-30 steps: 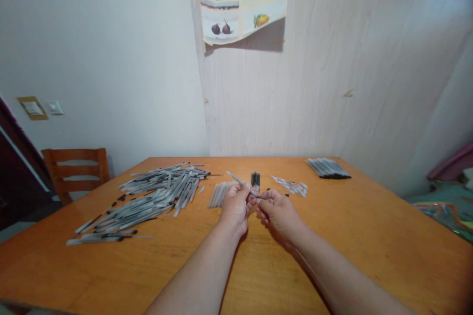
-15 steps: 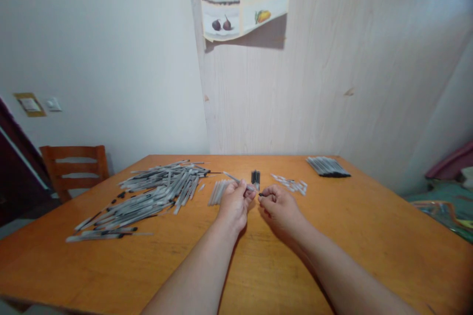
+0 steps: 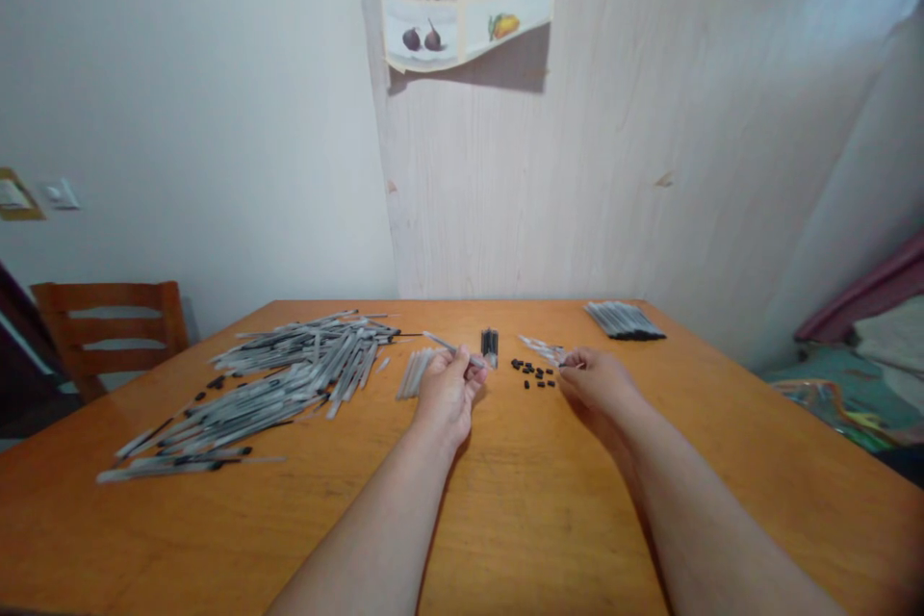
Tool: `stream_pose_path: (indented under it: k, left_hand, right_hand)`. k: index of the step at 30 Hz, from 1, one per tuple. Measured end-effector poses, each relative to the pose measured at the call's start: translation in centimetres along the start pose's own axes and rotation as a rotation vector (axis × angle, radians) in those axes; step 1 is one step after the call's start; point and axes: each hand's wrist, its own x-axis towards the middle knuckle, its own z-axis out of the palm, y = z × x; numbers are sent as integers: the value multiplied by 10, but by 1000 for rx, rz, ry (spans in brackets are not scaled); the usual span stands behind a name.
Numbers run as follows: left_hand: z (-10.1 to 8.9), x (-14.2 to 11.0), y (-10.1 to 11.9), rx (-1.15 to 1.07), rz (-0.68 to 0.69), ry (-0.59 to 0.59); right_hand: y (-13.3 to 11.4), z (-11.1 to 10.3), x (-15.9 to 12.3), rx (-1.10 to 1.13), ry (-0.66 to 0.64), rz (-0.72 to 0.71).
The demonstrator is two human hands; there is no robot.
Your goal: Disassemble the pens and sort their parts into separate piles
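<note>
Over a wooden table [image 3: 526, 500], the left hand [image 3: 444, 397] pinches a slim translucent pen barrel [image 3: 442, 344] between thumb and curled fingers, while the right hand [image 3: 601, 382], fingers nearly together, is at the small white pieces [image 3: 541, 347] to the right, whether gripping one cannot be told. Between the hands lie small black caps [image 3: 539, 373], with dark sticks [image 3: 489, 343] beyond and clear tubes [image 3: 410, 373] just beside the left hand. Farther left spreads a heap of pens [image 3: 310, 364]; at the far right lies a row of black-ended pens [image 3: 623, 319].
</note>
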Motion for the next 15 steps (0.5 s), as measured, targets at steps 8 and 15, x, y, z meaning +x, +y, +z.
stream_pose_path:
  k: [8, 15]
  left_hand:
    - [2, -2, 1, 9, -1, 9]
    - [3, -2, 1, 12, -1, 13]
  right_hand:
    - [1, 6, -3, -105, -118, 49]
    - [0, 5, -2, -134, -134, 24]
